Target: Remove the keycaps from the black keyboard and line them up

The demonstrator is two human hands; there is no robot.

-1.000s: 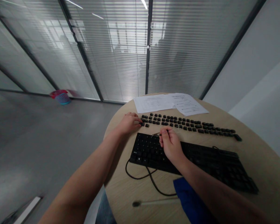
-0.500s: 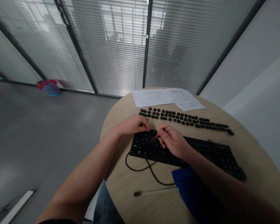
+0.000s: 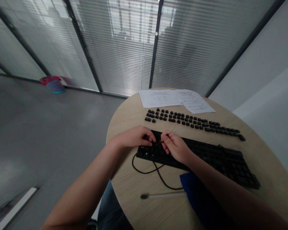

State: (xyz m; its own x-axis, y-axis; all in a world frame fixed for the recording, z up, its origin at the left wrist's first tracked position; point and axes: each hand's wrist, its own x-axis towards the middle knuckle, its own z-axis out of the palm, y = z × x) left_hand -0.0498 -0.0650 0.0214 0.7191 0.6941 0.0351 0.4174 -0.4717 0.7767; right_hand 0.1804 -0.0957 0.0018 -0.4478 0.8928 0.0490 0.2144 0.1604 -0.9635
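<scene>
A black keyboard (image 3: 199, 151) lies on the round wooden table, its left part showing gaps among the keys. My right hand (image 3: 175, 145) is closed around a thin wire keycap puller (image 3: 174, 129), whose fine wires stick out above the fingers; its lower end is over the keyboard's left half, partly hidden. Just to the left, my left hand (image 3: 140, 136) rests over the keyboard's left end with curled fingertips close to the keys. Whatever those fingers hold, if anything, is hidden. Beyond the keyboard, loose black keycaps (image 3: 187, 120) stand in slanting rows.
Printed papers (image 3: 163, 98) lie at the table's far edge. A black cable (image 3: 144, 172) loops in front of the keyboard. Nearer me are a thin stick with a dark head (image 3: 144, 196) and a blue cloth (image 3: 194, 188). A basket (image 3: 55, 85) stands on the floor.
My left hand has moved from the keyboard's far left edge nearer, onto the keys at its left end. My right hand stays over the keys with the puller. The view has shifted slightly.
</scene>
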